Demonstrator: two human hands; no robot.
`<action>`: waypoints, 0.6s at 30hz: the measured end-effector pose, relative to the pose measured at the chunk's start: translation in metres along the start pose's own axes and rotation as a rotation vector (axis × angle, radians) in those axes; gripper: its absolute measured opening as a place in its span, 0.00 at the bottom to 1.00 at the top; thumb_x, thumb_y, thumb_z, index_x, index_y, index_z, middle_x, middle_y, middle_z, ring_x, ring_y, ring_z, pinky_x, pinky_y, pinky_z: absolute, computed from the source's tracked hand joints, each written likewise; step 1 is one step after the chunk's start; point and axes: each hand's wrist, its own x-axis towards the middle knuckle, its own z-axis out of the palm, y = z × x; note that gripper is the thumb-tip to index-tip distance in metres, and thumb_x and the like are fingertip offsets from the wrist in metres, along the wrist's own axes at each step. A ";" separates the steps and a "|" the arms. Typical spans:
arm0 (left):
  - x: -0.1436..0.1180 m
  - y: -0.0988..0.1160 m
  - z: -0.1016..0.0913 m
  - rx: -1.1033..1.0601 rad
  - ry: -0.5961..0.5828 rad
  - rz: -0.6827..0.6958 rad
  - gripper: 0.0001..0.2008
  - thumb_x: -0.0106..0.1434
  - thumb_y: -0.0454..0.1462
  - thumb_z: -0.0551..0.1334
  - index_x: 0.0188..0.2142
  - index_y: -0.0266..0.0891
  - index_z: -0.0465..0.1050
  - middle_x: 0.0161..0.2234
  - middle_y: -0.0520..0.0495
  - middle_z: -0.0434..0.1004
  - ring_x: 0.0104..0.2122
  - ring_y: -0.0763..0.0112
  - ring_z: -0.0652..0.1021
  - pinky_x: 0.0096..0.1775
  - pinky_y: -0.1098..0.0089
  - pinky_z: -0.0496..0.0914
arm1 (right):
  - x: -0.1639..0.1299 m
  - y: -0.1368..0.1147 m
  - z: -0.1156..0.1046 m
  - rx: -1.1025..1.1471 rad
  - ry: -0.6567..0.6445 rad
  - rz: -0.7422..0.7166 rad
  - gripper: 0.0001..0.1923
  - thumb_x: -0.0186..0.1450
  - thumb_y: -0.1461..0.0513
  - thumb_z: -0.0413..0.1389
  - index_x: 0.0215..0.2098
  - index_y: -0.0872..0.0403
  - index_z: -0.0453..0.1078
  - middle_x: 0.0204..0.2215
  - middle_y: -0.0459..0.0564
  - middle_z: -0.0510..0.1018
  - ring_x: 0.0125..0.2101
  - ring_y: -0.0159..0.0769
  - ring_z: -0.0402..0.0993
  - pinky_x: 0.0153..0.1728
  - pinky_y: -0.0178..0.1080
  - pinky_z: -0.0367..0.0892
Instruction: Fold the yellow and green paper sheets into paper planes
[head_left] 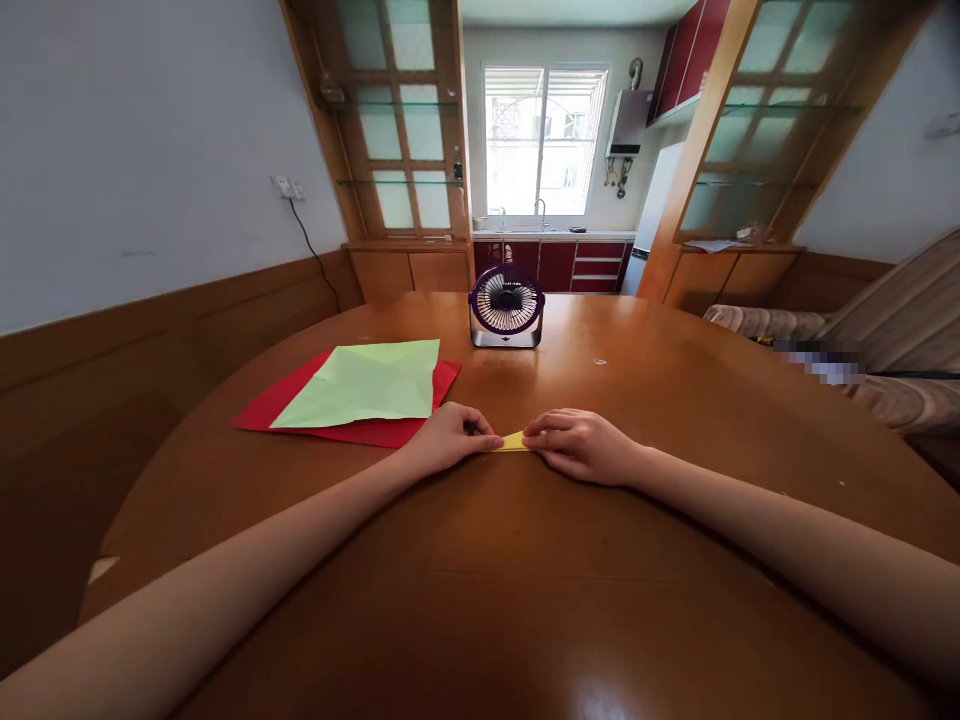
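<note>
A small piece of folded yellow paper (514,442) lies on the wooden table between my two hands. My left hand (456,436) pinches its left end, thumb and fingers closed on it. At the other end, the fingers of my right hand (581,443) are bent and closed over the yellow paper, hiding that part. Only the middle of the paper shows, with a straight lower edge. Just beyond my left wrist are a light green sheet (367,382) and, beneath it, red paper (360,434).
The round-ended wooden table (480,620) spreads all around my arms. A small purple fan (507,303) stands upright beyond my hands. On the right is a striped, cushioned seat (900,320). A black cord (311,245) hangs from a wall socket at left.
</note>
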 end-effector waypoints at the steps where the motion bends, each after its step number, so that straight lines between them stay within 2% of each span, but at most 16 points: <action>1: 0.000 -0.001 0.000 -0.008 0.002 0.001 0.16 0.53 0.48 0.67 0.27 0.35 0.76 0.24 0.50 0.74 0.23 0.74 0.69 0.25 0.73 0.58 | 0.000 0.000 0.000 -0.003 0.000 -0.004 0.14 0.68 0.65 0.49 0.48 0.54 0.74 0.43 0.55 0.78 0.43 0.39 0.76 0.43 0.43 0.73; 6: 0.004 -0.006 0.001 -0.012 0.013 0.000 0.16 0.51 0.47 0.68 0.27 0.35 0.76 0.23 0.50 0.75 0.23 0.73 0.69 0.25 0.73 0.58 | 0.000 0.000 0.001 -0.044 -0.003 -0.062 0.17 0.68 0.64 0.49 0.53 0.53 0.70 0.47 0.56 0.77 0.47 0.41 0.74 0.48 0.47 0.71; 10: 0.004 -0.007 0.002 -0.017 0.011 -0.011 0.15 0.51 0.47 0.68 0.27 0.36 0.76 0.23 0.50 0.74 0.23 0.73 0.69 0.25 0.73 0.58 | 0.003 -0.003 -0.001 -0.043 -0.072 -0.122 0.21 0.69 0.64 0.48 0.59 0.53 0.64 0.50 0.55 0.76 0.50 0.42 0.72 0.51 0.48 0.69; 18: 0.006 -0.006 0.001 -0.085 -0.025 -0.008 0.17 0.48 0.48 0.70 0.28 0.36 0.75 0.23 0.52 0.71 0.23 0.75 0.67 0.24 0.74 0.57 | 0.004 -0.003 -0.003 -0.040 -0.172 -0.090 0.20 0.70 0.63 0.46 0.59 0.58 0.65 0.50 0.59 0.73 0.49 0.42 0.70 0.51 0.48 0.67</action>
